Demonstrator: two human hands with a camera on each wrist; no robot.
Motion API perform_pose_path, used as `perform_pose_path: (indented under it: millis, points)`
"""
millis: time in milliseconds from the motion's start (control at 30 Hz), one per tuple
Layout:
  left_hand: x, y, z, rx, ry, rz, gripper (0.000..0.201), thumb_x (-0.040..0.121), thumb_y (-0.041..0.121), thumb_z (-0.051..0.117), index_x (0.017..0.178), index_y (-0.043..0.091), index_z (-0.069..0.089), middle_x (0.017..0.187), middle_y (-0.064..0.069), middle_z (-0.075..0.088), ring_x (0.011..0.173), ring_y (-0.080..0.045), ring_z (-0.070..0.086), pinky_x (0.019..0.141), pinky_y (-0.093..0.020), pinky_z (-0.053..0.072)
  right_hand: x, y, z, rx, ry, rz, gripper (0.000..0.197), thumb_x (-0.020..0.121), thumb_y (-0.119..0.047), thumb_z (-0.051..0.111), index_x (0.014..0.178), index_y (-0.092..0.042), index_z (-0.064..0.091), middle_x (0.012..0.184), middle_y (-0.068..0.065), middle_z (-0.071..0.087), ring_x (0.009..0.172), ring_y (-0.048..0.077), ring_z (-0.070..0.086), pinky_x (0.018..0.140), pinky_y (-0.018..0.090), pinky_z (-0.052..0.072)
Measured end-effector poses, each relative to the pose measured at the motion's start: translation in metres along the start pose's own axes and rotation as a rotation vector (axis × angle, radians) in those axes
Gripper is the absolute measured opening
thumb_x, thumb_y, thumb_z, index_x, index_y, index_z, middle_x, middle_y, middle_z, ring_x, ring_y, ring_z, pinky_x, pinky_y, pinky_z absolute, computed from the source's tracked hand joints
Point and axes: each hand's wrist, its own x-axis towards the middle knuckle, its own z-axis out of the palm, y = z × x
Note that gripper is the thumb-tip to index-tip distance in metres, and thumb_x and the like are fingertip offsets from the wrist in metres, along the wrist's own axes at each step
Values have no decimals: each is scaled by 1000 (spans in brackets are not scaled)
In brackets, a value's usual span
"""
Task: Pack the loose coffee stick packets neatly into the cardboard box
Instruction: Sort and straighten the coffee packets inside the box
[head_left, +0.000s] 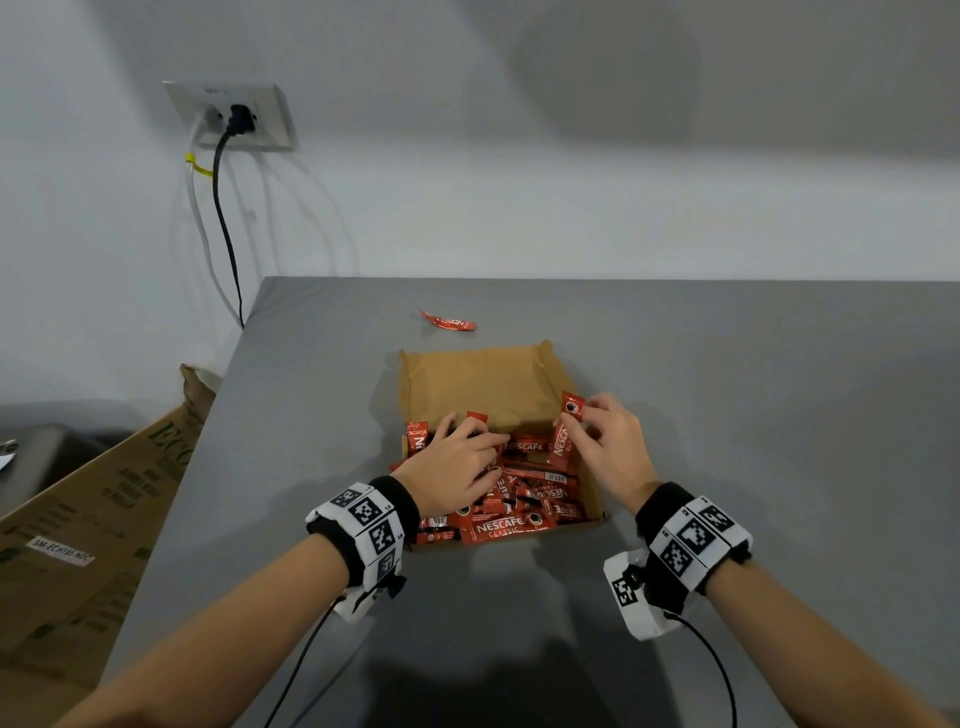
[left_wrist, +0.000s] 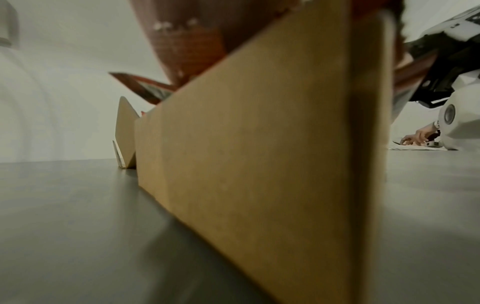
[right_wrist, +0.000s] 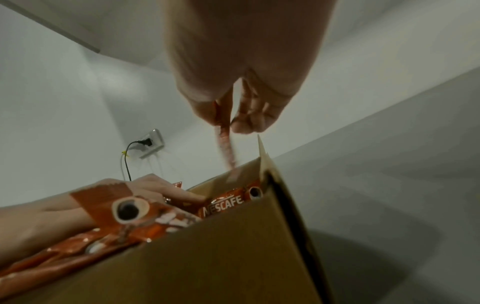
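An open shallow cardboard box (head_left: 467, 379) lies on the grey table, its near half heaped with several red coffee stick packets (head_left: 498, 527). My left hand (head_left: 457, 457) lies palm down on the packets at the box's left side, fingers spread over them. Over the right wall my right hand (head_left: 597, 426) pinches one red packet (head_left: 569, 415) upright between thumb and fingers; the right wrist view shows that packet (right_wrist: 224, 142) hanging above the box wall (right_wrist: 233, 257). One loose packet (head_left: 448, 321) lies on the table behind the box. The left wrist view shows only the box's outer wall (left_wrist: 259, 164).
The grey table (head_left: 727, 415) runs wide to the right and back to a white wall. Its left edge drops to a large printed carton (head_left: 88, 519) on the floor. A wall socket (head_left: 234, 117) with a black cable hangs at the back left.
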Motion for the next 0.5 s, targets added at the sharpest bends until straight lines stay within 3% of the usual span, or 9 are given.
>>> perform_pose_path:
  millis: [100, 167, 233, 300, 367, 433, 500]
  points:
    - [0, 0, 0, -1, 3, 2, 44, 100, 37, 27, 120, 15, 59, 146, 5, 38, 131, -15, 25, 114, -51, 9, -1, -1, 3, 10, 34, -11, 9, 87, -7, 62, 95, -8, 67, 77, 1, 62, 61, 6, 59, 65, 11, 49]
    - [-1, 0, 0, -6, 9, 4, 48, 98, 41, 24, 119, 14, 59, 143, 4, 42, 131, -16, 26, 114, -52, 11, 0, -2, 6, 112, -22, 52, 9, 84, -6, 65, 87, -13, 60, 75, -2, 66, 62, 6, 66, 62, 14, 53]
    - [-1, 0, 0, -17, 15, 4, 48, 98, 40, 25, 117, 14, 60, 143, 4, 42, 130, -16, 26, 114, -52, 10, 2, 0, 8, 45, -51, 50, 14, 80, -10, 70, 83, -15, 58, 80, -5, 68, 74, 5, 66, 64, 9, 48]
    - [-1, 0, 0, -18, 21, 5, 43, 100, 37, 28, 117, 15, 60, 145, 5, 39, 130, -15, 25, 114, -51, 8, 3, 2, 9, -80, -79, 7, 17, 80, -14, 71, 95, -18, 64, 85, -7, 68, 82, 5, 62, 71, 9, 45]
    - [-1, 0, 1, -20, 26, 5, 42, 100, 36, 29, 117, 15, 61, 145, 5, 39, 130, -14, 25, 114, -50, 8, 3, 3, 10, -214, -100, -24, 22, 81, -19, 70, 103, -21, 69, 84, -3, 66, 80, 10, 58, 75, 19, 47]
    - [-1, -1, 1, -22, 28, 8, 42, 100, 36, 29, 116, 15, 61, 145, 4, 39, 130, -15, 26, 114, -50, 8, 3, 3, 11, -272, -87, 29, 15, 79, -23, 72, 94, -22, 73, 82, 1, 61, 78, 14, 55, 78, 29, 49]
    - [0, 0, 1, -7, 26, 9, 43, 99, 38, 28, 115, 16, 61, 145, 5, 39, 130, -14, 26, 114, -51, 9, 4, 4, 13, -305, -75, 25, 9, 78, -24, 73, 86, -20, 74, 84, 1, 65, 82, 14, 52, 82, 35, 46]
